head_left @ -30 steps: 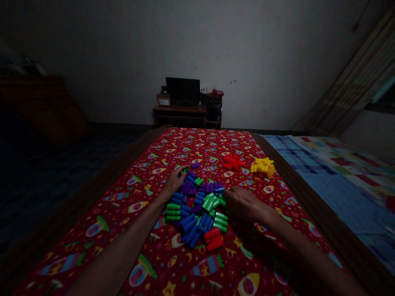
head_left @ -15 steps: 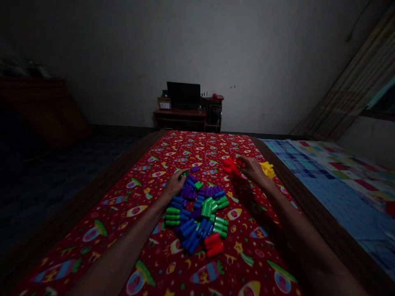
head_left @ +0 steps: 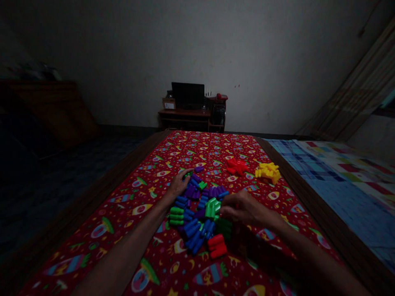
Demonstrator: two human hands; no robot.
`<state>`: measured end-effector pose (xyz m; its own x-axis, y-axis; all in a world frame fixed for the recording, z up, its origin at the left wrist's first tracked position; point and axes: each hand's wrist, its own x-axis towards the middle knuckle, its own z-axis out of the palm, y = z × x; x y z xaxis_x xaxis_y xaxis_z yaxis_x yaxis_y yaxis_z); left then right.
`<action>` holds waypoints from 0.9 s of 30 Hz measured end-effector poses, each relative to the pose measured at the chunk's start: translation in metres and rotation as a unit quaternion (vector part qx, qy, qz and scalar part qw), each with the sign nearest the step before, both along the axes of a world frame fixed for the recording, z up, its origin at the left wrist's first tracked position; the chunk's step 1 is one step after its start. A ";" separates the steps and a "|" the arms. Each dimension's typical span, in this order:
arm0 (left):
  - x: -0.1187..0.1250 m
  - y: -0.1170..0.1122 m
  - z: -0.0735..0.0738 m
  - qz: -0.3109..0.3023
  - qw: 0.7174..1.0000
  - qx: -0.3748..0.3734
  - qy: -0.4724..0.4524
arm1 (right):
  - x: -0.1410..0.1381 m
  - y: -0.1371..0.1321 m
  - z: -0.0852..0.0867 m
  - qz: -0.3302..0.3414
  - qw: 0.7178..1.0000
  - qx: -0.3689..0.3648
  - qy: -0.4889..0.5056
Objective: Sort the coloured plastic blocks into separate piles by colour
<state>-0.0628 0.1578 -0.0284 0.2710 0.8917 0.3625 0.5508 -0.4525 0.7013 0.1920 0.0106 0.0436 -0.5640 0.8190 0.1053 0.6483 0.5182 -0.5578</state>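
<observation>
A mixed pile of plastic building blocks, mostly blue, purple and green, lies on the red patterned cloth. My left hand rests at the pile's far left edge, fingers stretched out beside a small green block and a purple block. My right hand is over the pile's right side, fingers bent but apart, close to a light green block. I see nothing in it. A dark green block lies in its shadow. At the near end is a red block; blue blocks lie beside it.
Beyond my right hand sit a red block group and a yellow block group, apart from the pile. The table's brown wooden edge runs along the right, beside a bed with a blue checked sheet. A desk with a monitor stands behind.
My right hand has left the red group at the far right and come back toward the pile's right side. The red group stays behind on the cloth. My left hand keeps its place.
</observation>
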 end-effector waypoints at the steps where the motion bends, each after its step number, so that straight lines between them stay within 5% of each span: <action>1: 0.000 0.000 0.000 0.000 1.000 0.001 -0.001 | -0.005 -0.019 -0.007 0.047 0.999 -0.012 -0.014; 5: 0.000 0.000 0.000 -0.003 1.000 0.007 -0.003 | -0.012 -0.074 -0.040 0.063 0.987 0.128 -0.068; 9: 0.000 0.001 -0.001 -0.003 1.000 -0.001 0.003 | -0.019 -0.076 -0.046 0.070 0.980 0.159 -0.092; 13: 0.001 0.004 -0.004 0.000 1.000 -0.002 0.000 | -0.013 -0.037 -0.024 0.026 0.981 0.187 -0.036; 19: 0.000 0.004 -0.003 -0.002 1.000 0.005 -0.008 | 0.040 0.064 0.001 -0.229 0.928 0.291 -0.036; 23: -0.001 0.002 -0.001 0.004 1.000 0.003 0.003 | 0.066 0.118 -0.003 -0.321 0.902 0.268 -0.105; 27: -0.002 0.001 -0.001 0.002 1.000 0.006 0.003 | 0.074 0.140 -0.016 -0.301 0.921 0.205 -0.139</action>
<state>-0.0646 0.1592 -0.0289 0.2692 0.8883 0.3721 0.5573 -0.4588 0.6921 0.2663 0.1502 0.0274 -0.0736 0.9156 0.3953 0.9753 0.1489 -0.1632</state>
